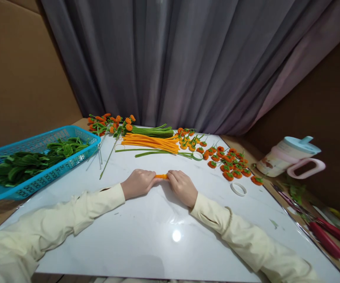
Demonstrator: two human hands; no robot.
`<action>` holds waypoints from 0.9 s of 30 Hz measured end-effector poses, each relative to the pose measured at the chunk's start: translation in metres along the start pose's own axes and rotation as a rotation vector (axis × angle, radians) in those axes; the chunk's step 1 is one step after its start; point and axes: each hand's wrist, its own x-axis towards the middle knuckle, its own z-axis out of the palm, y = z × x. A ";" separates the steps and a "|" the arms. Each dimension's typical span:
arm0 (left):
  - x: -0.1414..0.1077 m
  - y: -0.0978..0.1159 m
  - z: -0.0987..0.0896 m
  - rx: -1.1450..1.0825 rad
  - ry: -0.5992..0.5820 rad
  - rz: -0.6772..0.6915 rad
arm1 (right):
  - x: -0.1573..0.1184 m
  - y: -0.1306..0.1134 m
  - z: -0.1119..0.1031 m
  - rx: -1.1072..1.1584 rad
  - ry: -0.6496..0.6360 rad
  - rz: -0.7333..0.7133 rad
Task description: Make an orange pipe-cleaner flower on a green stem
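Between my two hands, above the middle of the white board, runs a short orange piece of pipe cleaner (161, 176). My left hand (139, 183) is closed on its left end. Fingers of my right hand (182, 187) pinch its right end, close to the other hand. How the piece is bent inside the fingers is hidden. Just beyond the hands lies a bundle of orange pipe cleaners (149, 142), with a few green pipe cleaners (155, 152) in front and a thicker green bundle (154, 131) behind.
On the left stands a blue basket (52, 171) of green fuzzy leaves (19, 167). Orange flowers on stems (114, 122) lie at the back left. Small orange persimmon-like pieces (229, 161) cover the right. Tape rolls (238, 189), a lidded cup (287, 155) and red-handled pliers (326, 236) are also there.
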 end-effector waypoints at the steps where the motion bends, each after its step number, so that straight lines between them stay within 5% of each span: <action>1: 0.000 0.001 0.000 0.017 0.011 0.008 | 0.000 0.000 0.000 -0.003 0.002 0.002; 27: 0.001 0.007 0.004 0.048 0.008 0.127 | 0.003 -0.007 -0.006 -0.098 0.118 -0.159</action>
